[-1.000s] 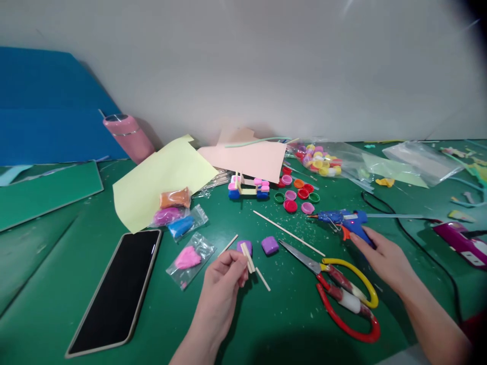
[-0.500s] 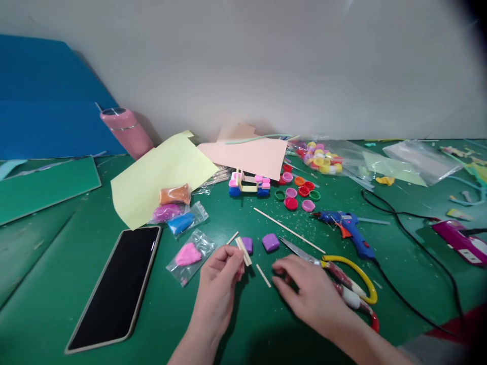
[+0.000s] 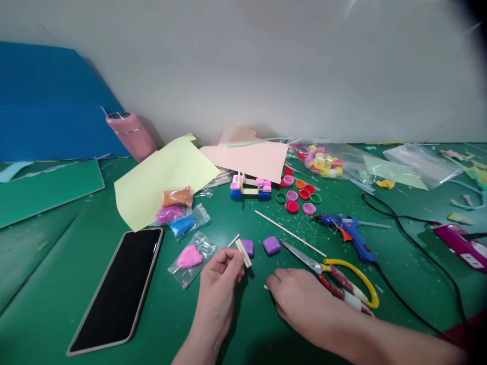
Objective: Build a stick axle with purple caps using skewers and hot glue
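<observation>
Left hand [image 3: 222, 276] pinching short sticks [image 3: 244, 253] beside purple clay [image 3: 248, 248]. Right hand [image 3: 299, 299] palm down, fingers curled, seemingly at small stick [image 3: 266, 287]; grip hidden, cannot tell. Forearm partly covers scissors [image 3: 312, 263].

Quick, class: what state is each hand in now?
Left hand: closed, pinching short sticks.
Right hand: fingers curled at a small stick; grip cannot be told.

Green table [image 3: 190, 324] – pale wall [image 3: 243, 66]
</observation>
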`<state>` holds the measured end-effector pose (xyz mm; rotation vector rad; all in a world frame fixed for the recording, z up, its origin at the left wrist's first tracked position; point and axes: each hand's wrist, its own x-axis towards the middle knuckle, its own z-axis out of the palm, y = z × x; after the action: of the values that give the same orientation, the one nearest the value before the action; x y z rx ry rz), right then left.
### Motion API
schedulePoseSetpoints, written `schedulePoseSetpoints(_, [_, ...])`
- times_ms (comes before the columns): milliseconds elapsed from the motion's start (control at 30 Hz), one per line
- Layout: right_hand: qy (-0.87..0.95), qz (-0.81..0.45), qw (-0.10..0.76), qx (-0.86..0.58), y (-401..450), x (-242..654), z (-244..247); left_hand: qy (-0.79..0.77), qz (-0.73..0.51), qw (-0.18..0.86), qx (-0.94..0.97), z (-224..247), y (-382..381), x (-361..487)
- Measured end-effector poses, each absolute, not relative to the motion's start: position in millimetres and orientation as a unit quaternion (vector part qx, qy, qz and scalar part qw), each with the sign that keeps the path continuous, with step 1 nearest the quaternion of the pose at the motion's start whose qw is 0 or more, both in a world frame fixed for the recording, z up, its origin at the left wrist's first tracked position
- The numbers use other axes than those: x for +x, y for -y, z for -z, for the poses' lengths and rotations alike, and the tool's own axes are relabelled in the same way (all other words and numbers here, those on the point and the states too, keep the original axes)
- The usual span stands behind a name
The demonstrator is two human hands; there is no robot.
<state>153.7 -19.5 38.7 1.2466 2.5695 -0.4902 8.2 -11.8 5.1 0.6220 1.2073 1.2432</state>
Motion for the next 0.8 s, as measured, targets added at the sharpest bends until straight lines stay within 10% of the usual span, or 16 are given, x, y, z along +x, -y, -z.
schedulePoseSetpoints(300, [-0.731, 0.367, -0.312, 0.484, -11.3, 170.5, -65.8, -0.506, -0.519, 0.631, 0.276, -7.1, 15.1, 10.3])
schedulePoseSetpoints(600, [-0.645, 0.644, -0.184, 0.368, -25.4, 190.9, -54.8, -0.488, -0.523, 0.653, 0.248, -8.4, 11.9, 8.7])
schedulePoseSetpoints(800, [-0.334, 0.740, -0.528, 0.250, -30.4, 211.7, -66.9, -0.501, -0.499, 0.658, 0.258, -6.4, 13.2, 10.1])
